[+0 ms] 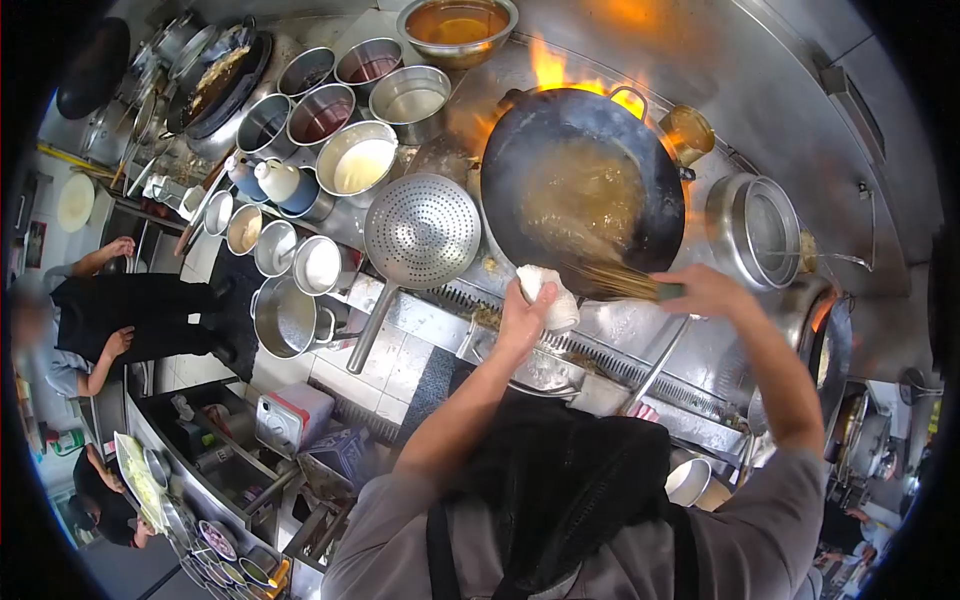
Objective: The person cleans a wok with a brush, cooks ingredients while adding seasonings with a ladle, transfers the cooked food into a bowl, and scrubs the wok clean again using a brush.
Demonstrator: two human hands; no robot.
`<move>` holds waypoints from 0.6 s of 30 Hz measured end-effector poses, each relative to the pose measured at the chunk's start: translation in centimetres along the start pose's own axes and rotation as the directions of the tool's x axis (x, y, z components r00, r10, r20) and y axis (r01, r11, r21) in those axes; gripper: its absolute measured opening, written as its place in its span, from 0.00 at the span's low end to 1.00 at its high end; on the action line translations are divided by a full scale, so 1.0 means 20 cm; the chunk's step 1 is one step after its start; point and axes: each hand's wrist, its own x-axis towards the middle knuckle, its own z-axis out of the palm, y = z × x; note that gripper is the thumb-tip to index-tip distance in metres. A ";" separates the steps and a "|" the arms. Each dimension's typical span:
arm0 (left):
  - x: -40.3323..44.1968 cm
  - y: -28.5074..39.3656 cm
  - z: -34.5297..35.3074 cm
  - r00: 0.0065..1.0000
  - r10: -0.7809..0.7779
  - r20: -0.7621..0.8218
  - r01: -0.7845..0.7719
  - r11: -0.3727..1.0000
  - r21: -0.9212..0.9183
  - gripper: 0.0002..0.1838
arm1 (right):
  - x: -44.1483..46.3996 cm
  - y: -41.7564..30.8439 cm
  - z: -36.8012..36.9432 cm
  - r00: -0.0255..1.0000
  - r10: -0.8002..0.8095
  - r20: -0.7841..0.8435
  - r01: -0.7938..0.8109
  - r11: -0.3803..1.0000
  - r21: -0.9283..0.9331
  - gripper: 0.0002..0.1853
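Observation:
A big black wok (507,190) sits over flames with brownish liquid (585,200) in its bowl. My left hand (525,322) is closed on a folded white cloth (550,297) at the wok's near edge; whether it also grips the wok's handle under the cloth is hidden. My right hand (708,292) wraps round the green-bound end of a bamboo wok brush (615,280), whose bristles reach over the near rim of the wok. To the left of the wok lies a large perforated strainer (422,230), its handle pointing toward me.
Flames (550,65) rise behind the wok. Metal pots of sauces and liquids (360,165) crowd the left, beside a bowl of orange liquid (458,30). A ladle (655,370) lies near my right arm. Stacked steel pans (755,230) stand right. A co-worker (130,300) stands at far left.

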 end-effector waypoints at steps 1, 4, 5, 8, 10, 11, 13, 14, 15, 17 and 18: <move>0.00 0.02 0.00 1.000 -0.010 0.011 0.010 1.000 -0.003 0.30 | -0.06 -0.06 -0.11 0.994 0.080 0.077 -0.085 0.994 0.063 0.37; 0.02 0.00 -0.02 1.000 -0.004 0.019 0.004 1.000 0.022 0.31 | 0.05 -0.18 -0.26 0.970 0.118 0.212 -0.170 0.953 0.251 0.35; 0.02 -0.02 -0.02 1.000 -0.002 0.021 0.001 0.999 0.036 0.31 | 0.26 -0.15 -0.19 0.984 0.021 0.175 -0.079 0.941 0.330 0.34; -0.01 0.05 0.01 1.000 -0.005 -0.012 0.006 0.999 0.047 0.32 | 0.70 -0.39 -0.03 0.989 -0.015 -0.146 0.107 0.752 0.650 0.35; 0.01 0.02 -0.01 0.999 -0.020 -0.037 0.023 0.998 0.062 0.31 | 0.72 -0.42 0.04 0.974 0.066 -0.218 0.101 0.734 0.672 0.36; 0.01 0.02 -0.01 0.999 -0.019 -0.038 0.020 0.999 0.043 0.31 | 0.64 -0.41 0.11 0.978 0.062 -0.199 0.078 0.773 0.630 0.36; 0.04 0.00 -0.01 0.998 -0.009 -0.061 0.011 0.999 0.032 0.26 | 0.52 -0.22 0.22 0.959 -0.065 -0.277 0.169 0.913 0.372 0.35; 0.05 -0.02 -0.01 1.000 -0.016 -0.023 0.017 1.000 0.005 0.25 | 0.43 0.01 0.27 0.918 -0.207 -0.339 0.264 0.955 0.132 0.35; 0.07 -0.04 -0.03 1.000 -0.017 0.012 0.018 1.000 -0.024 0.23 | 0.31 0.22 0.21 0.952 -0.123 -0.279 0.171 0.973 0.155 0.35; 0.08 0.02 -0.02 0.998 -0.065 0.025 0.065 0.998 0.006 0.19 | 0.33 0.37 0.05 0.958 0.027 -0.285 0.002 0.995 0.103 0.34; 0.09 0.02 -0.02 0.997 -0.073 0.036 0.074 0.997 -0.022 0.20 | 0.44 0.35 -0.01 0.929 0.091 -0.358 -0.080 0.996 0.045 0.33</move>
